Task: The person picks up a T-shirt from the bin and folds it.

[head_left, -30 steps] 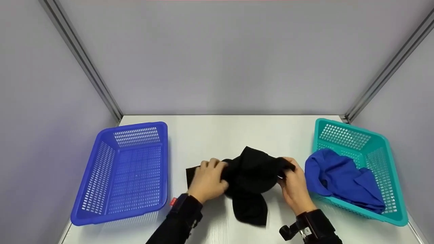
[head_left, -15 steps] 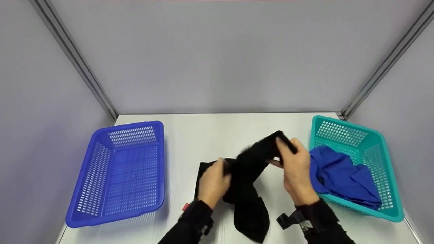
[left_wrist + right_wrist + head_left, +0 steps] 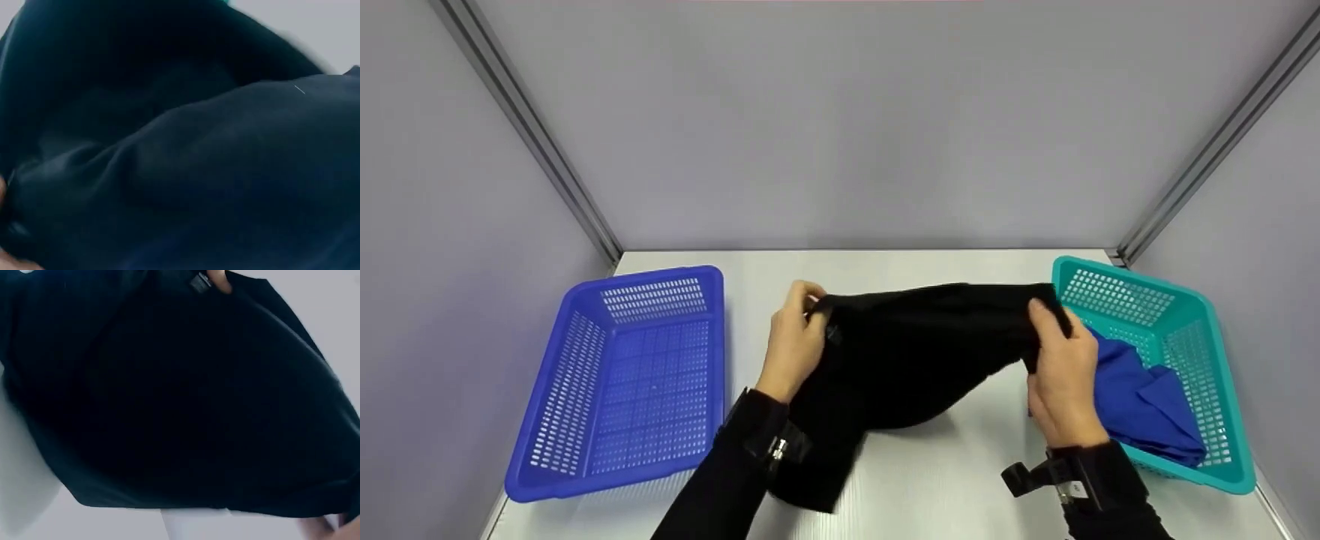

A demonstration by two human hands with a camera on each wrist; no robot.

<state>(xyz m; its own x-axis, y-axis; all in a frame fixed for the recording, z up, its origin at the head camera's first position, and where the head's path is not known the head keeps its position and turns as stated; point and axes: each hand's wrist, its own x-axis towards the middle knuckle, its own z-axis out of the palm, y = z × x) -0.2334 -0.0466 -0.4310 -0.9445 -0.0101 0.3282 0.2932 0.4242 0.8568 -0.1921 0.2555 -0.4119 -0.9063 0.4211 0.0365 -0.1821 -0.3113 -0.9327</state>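
1. Black garment: hangs stretched between both hands, between the two baskets, folds dropping toward the near side. Cannot tell whether the lowest part touches the surface.
2. Left hand: thumb and fingers pinch the upper left corner; some fingers hidden.
3. Right hand: thumb laid over the upper right end, fingers clamped on the cloth.
4. Small label on the garment, beside a fingertip in the right wrist view; print unreadable.
5. Step in hand, by my reading: opening out and straightening the garment. Top edge fairly taut, lower part uneven.
6. Next move probably calls for holding both corners level, letting the slack drop, then laying it flat.
7. Right: teal basket with blue cloth, crumpled, partly behind the right hand.
8. Left: blue basket, well apart from the right hand.
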